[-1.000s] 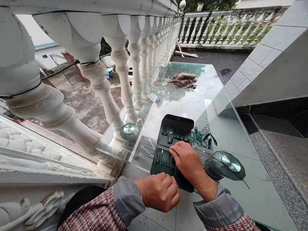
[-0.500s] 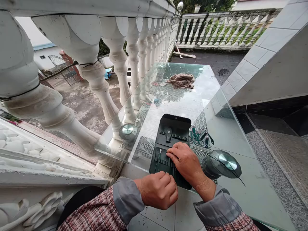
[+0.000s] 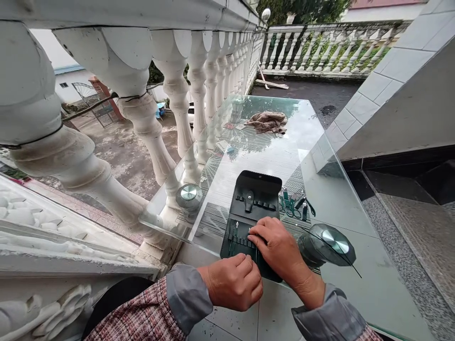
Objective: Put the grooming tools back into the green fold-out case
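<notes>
An unfolded black case (image 3: 259,182) lies on the glass table, with thin tools (image 3: 234,237) in the loops of its lower left part. My left hand (image 3: 234,282) is closed at the case's near edge, its fingertips around the lower end of a thin tool. Over the lower right part of the case is my right hand (image 3: 275,244), its thumb and fingers pinched by the loops at the tool's upper end. Right of the case lie several green and silver nail clippers and scissors (image 3: 296,206).
The glass tabletop (image 3: 341,203) has round metal-topped supports (image 3: 189,194) at left and right. A brown cloth (image 3: 268,122) and small cards (image 3: 224,146) lie farther back. A thin black cord (image 3: 336,248) crosses the right support. White balusters (image 3: 179,94) line the left.
My right hand has shifted slightly down and right, and a small pale tip now shows by its fingers. My left hand stays nearly in place. The view has tilted slightly.
</notes>
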Available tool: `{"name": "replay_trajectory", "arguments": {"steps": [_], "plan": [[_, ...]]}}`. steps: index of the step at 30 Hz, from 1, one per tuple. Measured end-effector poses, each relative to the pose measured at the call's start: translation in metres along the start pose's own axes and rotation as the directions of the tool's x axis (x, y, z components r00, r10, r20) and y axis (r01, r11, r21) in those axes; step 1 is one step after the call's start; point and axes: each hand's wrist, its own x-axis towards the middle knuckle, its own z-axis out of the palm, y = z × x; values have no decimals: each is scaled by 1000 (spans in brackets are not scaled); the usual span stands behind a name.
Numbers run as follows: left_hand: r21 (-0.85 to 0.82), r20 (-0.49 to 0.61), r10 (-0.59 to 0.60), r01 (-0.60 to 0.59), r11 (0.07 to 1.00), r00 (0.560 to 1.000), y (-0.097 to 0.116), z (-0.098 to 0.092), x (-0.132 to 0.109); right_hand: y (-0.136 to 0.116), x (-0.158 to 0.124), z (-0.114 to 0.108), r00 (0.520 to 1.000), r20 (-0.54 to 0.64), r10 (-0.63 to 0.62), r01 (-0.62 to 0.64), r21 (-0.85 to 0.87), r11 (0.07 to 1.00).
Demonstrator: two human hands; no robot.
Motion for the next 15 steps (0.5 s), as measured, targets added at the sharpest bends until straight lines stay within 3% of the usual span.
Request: {"name": "replay_trajectory", "arguments": {"steps": [5,10,12,15], "plan": [[-17,69,5,-4,1000,998,0,3,0,2,0,-1,999,-53,-4,5,12,1000],[-5,45,16,-16,1000,999,-3,-4,-1,4,-4,-13,963,-264,58,-17,156,988],[-20,12,49,-49,999,999,0,-7,-1,-6,-9,-21,949,-309,65,9,232,973],[-124,-5,111,-111,986,994,12,-4,0,-32,-23,-31,960,-280,27,84,375,923]]}}
